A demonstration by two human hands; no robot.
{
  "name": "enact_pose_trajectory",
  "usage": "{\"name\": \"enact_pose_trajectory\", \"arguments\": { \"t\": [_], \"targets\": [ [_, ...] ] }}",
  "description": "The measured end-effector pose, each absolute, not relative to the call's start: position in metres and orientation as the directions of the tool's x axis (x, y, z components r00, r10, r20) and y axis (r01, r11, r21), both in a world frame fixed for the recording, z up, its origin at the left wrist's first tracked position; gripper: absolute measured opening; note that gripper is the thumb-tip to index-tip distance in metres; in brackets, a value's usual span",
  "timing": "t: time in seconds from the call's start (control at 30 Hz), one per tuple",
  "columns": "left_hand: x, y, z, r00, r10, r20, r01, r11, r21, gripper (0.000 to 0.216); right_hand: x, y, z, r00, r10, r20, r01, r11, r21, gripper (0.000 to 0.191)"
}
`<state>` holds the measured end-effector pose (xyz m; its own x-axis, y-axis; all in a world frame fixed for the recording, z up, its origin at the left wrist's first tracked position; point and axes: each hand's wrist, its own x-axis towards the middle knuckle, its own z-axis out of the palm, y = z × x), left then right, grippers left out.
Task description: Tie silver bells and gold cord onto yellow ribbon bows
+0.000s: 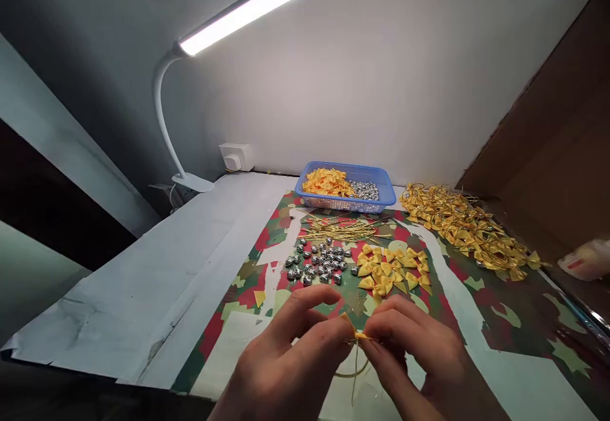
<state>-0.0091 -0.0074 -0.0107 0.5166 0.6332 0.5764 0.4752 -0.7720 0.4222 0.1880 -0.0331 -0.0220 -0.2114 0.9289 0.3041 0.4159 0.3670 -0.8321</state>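
Observation:
Close to the front edge, my left hand [293, 354] pinches a small yellow ribbon bow [348, 324], mostly covered by the fingers. My right hand [422, 351] is closed at the bow's right side, with thumb and forefinger pinching a thin gold cord [356, 370]. The cord hangs in a loop with a loose end below the fingers. Whether a bell is on it I cannot tell. Just beyond my hands lie loose silver jingle bells [328, 259] on the left and a group of yellow bows [391, 270] on the right. Behind them is a bundle of gold cords [338, 228].
A blue basket [349, 204] with bows and bells stands near the wall. At right is a heap of corded yellow bows [462, 224], beside a brown panel [548, 122]. A white clip lamp [162, 110] arches over the left side. A camouflage-patterned sheet [243, 275] covers the table.

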Motion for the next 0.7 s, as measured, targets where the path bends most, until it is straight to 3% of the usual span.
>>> {"name": "enact_pose_trajectory", "arguments": {
  "t": [0.47,0.53,0.7],
  "targets": [
    [-0.009,-0.011,-0.014,0.532,0.681,0.503,0.524,-0.731,0.437,0.03,0.185,-0.033,-0.023,-0.189,0.9,0.392,0.45,0.434,-0.781,0.018],
    [-0.01,-0.008,-0.01,0.538,0.705,0.462,0.509,-0.709,0.489,0.028,0.185,-0.033,-0.022,-0.188,0.902,0.388,0.438,0.431,-0.789,0.018],
    [-0.006,0.0,0.005,0.527,0.796,0.297,0.373,-0.531,0.761,0.02,0.192,-0.029,-0.016,-0.244,0.929,0.28,0.384,0.357,-0.851,0.015]
  ]
}}
